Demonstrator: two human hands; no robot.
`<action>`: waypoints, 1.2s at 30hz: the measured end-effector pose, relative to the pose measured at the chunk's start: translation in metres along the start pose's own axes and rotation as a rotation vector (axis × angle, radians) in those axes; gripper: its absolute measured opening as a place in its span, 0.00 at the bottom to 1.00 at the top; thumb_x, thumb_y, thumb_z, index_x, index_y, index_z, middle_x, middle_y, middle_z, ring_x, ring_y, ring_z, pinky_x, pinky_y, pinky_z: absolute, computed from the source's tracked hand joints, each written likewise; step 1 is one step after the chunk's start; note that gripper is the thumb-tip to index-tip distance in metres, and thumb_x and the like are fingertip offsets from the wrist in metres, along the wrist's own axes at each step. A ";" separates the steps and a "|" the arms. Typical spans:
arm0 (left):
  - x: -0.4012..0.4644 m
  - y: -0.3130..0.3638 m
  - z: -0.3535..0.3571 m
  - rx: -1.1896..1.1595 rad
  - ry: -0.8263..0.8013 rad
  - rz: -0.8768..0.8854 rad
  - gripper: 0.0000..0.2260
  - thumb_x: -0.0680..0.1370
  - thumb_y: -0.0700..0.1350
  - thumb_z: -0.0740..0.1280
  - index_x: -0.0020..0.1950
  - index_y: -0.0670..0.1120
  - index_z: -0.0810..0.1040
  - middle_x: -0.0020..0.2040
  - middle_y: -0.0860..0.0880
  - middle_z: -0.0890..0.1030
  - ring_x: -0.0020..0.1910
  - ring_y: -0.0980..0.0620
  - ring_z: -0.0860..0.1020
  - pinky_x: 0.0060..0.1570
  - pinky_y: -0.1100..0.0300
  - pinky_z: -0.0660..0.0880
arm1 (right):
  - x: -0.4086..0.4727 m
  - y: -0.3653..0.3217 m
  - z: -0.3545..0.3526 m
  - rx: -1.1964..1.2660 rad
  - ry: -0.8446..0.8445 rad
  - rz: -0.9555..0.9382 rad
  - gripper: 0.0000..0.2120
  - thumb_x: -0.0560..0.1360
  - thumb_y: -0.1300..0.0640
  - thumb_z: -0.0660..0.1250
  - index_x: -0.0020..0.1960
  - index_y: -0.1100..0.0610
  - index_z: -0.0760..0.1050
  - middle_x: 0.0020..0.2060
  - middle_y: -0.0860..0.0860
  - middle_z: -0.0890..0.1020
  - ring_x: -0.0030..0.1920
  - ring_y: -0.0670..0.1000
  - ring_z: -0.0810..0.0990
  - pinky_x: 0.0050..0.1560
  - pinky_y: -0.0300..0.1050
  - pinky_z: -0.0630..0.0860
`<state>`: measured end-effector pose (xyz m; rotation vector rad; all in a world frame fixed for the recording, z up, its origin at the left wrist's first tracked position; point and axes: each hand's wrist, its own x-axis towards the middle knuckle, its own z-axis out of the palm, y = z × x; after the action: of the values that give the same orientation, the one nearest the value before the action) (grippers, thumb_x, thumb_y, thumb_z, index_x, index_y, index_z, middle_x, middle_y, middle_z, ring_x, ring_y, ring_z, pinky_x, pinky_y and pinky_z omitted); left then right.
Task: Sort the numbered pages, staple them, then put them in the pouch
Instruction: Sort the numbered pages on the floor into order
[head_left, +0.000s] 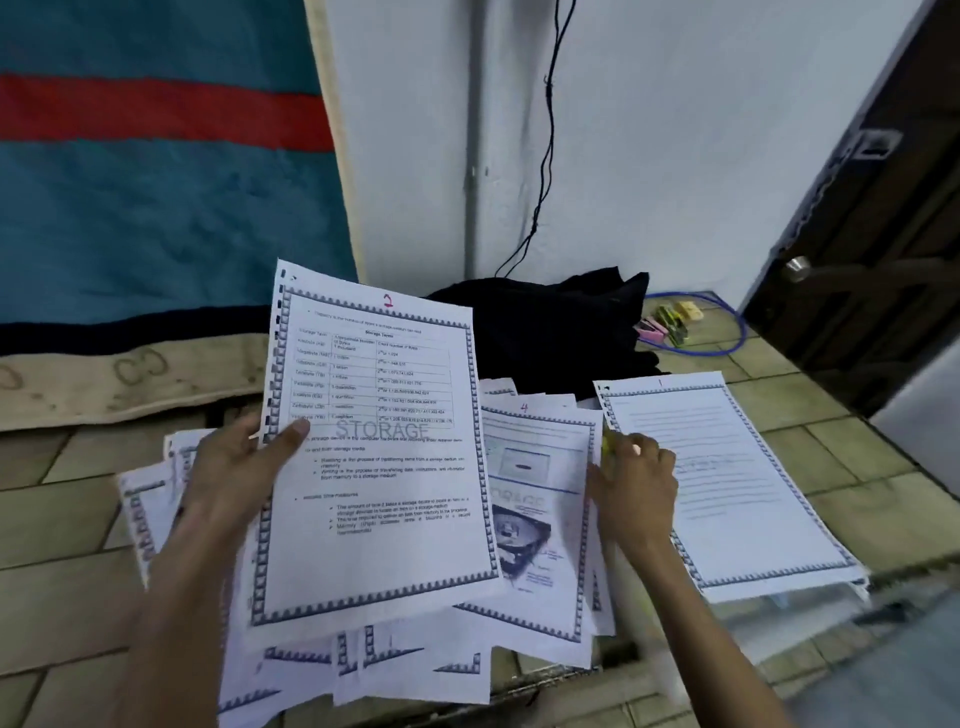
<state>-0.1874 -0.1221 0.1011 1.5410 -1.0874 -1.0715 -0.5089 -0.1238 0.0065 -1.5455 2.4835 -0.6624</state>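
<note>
My left hand (236, 462) grips the left edge of the page marked 2 (379, 452), thumb on its face, and holds it tilted above a loose heap of bordered pages (311, 665) on the tiled floor. Under it the page marked 4 (540, 499) lies on that heap. To the right lies the page marked 1 (727, 478) on top of a clear plastic pouch (810, 618). My right hand (631, 486) rests with curled fingers at the left edge of page 1; whether it pinches the sheet I cannot tell. No stapler is visible.
A black cloth (550, 322) lies behind the pages by the white wall. Small coloured items (667, 319) and a blue cable loop (727, 332) sit at the back right. A mattress (156, 208) stands on the left, a dark door (883, 234) on the right.
</note>
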 end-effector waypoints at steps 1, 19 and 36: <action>0.001 -0.001 0.013 -0.006 -0.030 -0.009 0.10 0.76 0.41 0.67 0.57 0.45 0.78 0.48 0.44 0.82 0.44 0.48 0.81 0.51 0.53 0.76 | 0.003 0.011 -0.007 -0.051 -0.022 0.063 0.24 0.76 0.53 0.63 0.70 0.57 0.66 0.68 0.60 0.67 0.67 0.62 0.63 0.62 0.56 0.65; 0.003 -0.071 0.166 -0.021 -0.335 -0.395 0.16 0.79 0.40 0.63 0.66 0.38 0.72 0.63 0.40 0.75 0.59 0.41 0.76 0.62 0.48 0.71 | 0.005 0.005 -0.033 0.406 -0.227 -0.195 0.20 0.77 0.61 0.60 0.27 0.52 0.62 0.21 0.46 0.66 0.23 0.41 0.61 0.26 0.33 0.58; 0.004 -0.061 0.175 -0.123 -0.374 -0.258 0.18 0.75 0.39 0.68 0.65 0.44 0.73 0.57 0.46 0.79 0.56 0.47 0.78 0.61 0.48 0.72 | 0.026 0.043 -0.032 0.404 -0.202 0.095 0.27 0.74 0.47 0.67 0.69 0.58 0.67 0.63 0.54 0.76 0.64 0.55 0.71 0.66 0.47 0.66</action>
<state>-0.3457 -0.1510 0.0096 1.4424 -1.0616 -1.6224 -0.5674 -0.1210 0.0190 -1.2681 2.0992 -0.8786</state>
